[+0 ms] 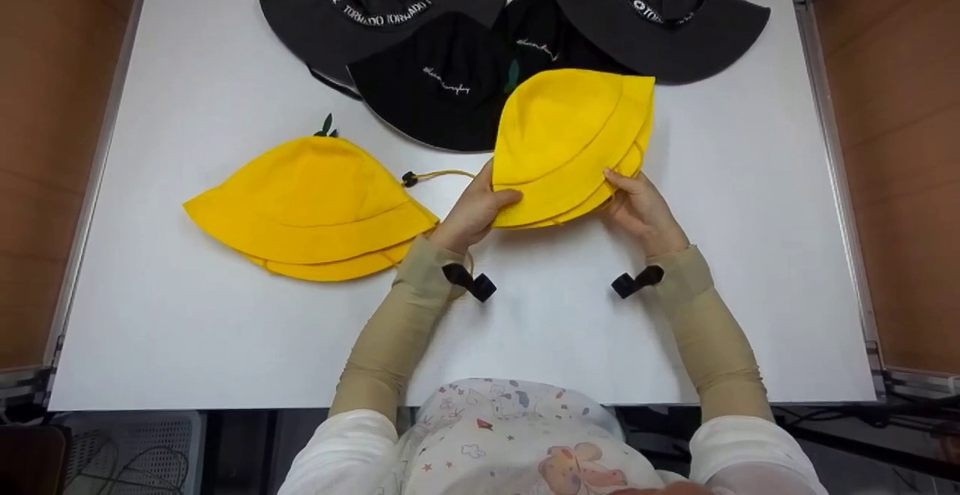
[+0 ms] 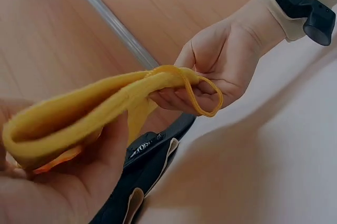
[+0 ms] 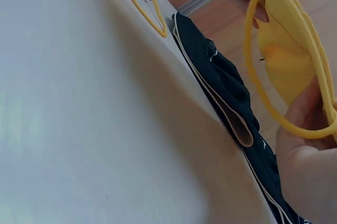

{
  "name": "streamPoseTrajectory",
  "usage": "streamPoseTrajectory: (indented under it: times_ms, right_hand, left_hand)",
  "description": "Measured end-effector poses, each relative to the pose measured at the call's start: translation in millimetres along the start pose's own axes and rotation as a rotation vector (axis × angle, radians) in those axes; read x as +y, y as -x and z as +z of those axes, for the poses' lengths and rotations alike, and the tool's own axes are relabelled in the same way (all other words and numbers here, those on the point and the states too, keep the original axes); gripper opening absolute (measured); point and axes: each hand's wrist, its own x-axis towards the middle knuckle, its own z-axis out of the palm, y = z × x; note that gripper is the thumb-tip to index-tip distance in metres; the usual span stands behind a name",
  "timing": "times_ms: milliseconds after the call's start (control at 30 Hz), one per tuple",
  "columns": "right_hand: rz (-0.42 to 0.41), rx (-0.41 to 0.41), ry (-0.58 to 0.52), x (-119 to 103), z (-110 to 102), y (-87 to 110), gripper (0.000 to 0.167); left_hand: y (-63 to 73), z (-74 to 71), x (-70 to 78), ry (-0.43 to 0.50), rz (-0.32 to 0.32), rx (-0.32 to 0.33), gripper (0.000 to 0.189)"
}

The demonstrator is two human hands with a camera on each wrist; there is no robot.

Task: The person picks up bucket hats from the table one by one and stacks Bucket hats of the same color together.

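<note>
A yellow bucket hat (image 1: 562,135), folded flat, is held up between both hands with its crown tilted to the upper left. My left hand (image 1: 474,206) pinches the brim's left corner, thumb on top. At the brim's right side, my right hand (image 1: 641,206) grips the layered edge between thumb and fingers. From the brim a yellow cord (image 3: 253,71) loops down near the right hand in the right wrist view. Another yellow hat (image 1: 311,202) with a green leaf on top lies flat on the table, just left of my left forearm.
Black hats (image 1: 442,82) with white script lie behind the held hat. Dark grey wide-brimmed hats (image 1: 660,37) with lettered bands sit along the back of the white table (image 1: 187,345). Wooden panels (image 1: 885,142) flank the table, and a cord stopper (image 1: 409,178) lies between the yellow hats.
</note>
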Motion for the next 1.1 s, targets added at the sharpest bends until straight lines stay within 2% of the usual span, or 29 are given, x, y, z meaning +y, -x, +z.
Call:
streamPoseTrajectory:
  times_ms: [167,267,367,433,500,567,633,767,833,900,1000,1100]
  right_hand:
    - [0.055,-0.036,0.133,-6.5,-13.4,6.9,0.030]
    - [0.055,0.016,0.137,-19.5,-23.5,8.8,0.029]
    - [0.018,0.124,0.093,-36.5,-31.3,8.4,0.033]
    - [-0.013,0.167,0.079,-47.6,-34.7,7.4,0.035]
    - [-0.040,0.174,0.085,-56.9,-36.6,6.5,0.035]
    - [-0.049,0.135,0.127,-63.7,-37.4,6.2,0.034]
    - [-0.045,0.074,0.254,-67.4,-36.9,6.2,0.034]
    - [-0.037,-0.097,0.624,-67.7,-34.9,6.4,0.031]
    - [-0.031,-0.174,0.750,-65.7,-34.8,6.8,0.030]
    - [-0.022,-0.239,0.802,-63.0,-34.9,7.2,0.032]
    - [-0.002,-0.316,0.789,-58.5,-34.9,6.1,0.034]
    - [0.007,-0.332,0.781,-53.4,-31.3,2.9,0.028]
  left_hand:
    - [6.6,-2.5,-0.9,-0.092,0.021,0.009,0.072]
    - [12.8,-5.5,3.1,-0.140,0.062,-0.017,0.068]
    - [19.8,-10.7,8.9,-0.176,0.103,-0.063,0.064]
    - [24.4,-15.2,12.6,-0.187,0.114,-0.104,0.063]
    - [29.3,-19.9,16.4,-0.197,0.105,-0.153,0.062]
    - [33.6,-24.7,20.1,-0.206,0.089,-0.214,0.062]
    - [37.5,-29.2,24.0,-0.224,0.075,-0.276,0.061]
    - [44.1,-37.1,33.4,-0.267,0.055,-0.368,0.061]
    - [46.4,-40.7,38.2,-0.279,0.034,-0.381,0.063]
    - [48.9,-44.1,43.5,-0.295,0.012,-0.380,0.064]
    - [50.9,-51.8,48.9,-0.309,-0.016,-0.361,0.065]
    - [49.6,-63.9,52.7,-0.362,-0.007,-0.349,0.062]
